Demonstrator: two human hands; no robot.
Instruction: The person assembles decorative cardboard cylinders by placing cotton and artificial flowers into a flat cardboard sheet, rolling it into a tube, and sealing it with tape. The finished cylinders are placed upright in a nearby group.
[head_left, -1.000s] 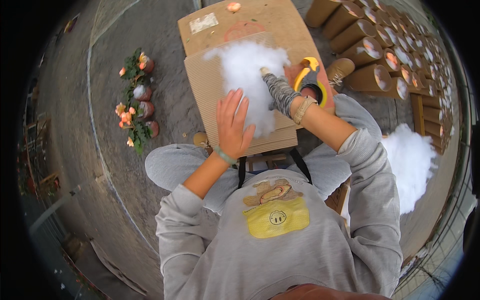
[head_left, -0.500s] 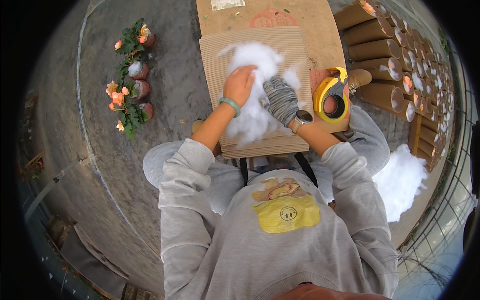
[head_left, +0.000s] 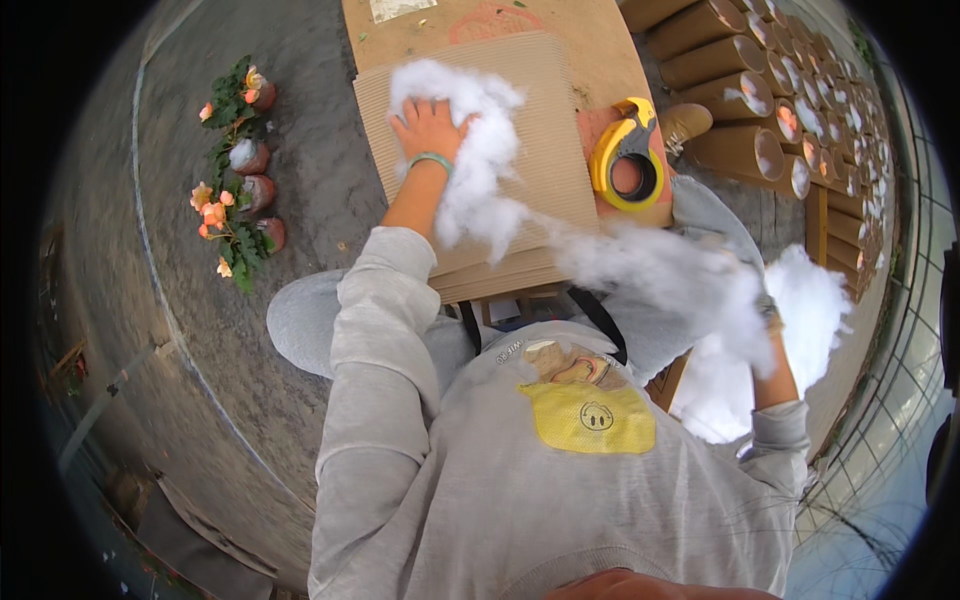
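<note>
the left hand (head_left: 428,128) lies spread flat on white fluff (head_left: 480,150) on the cardboard (head_left: 545,130). the right hand (head_left: 765,320) is hidden in more fluff (head_left: 700,280), so its grip cannot be told.

Corrugated cardboard sheets (head_left: 540,150) carry white stuffing (head_left: 480,160) and a tape dispenser (head_left: 625,155).

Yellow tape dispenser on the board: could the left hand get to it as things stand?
Probably yes. The left hand lies flat on the white stuffing atop the corrugated cardboard; the yellow tape dispenser sits just beside that sheet, with nothing standing between.
</note>
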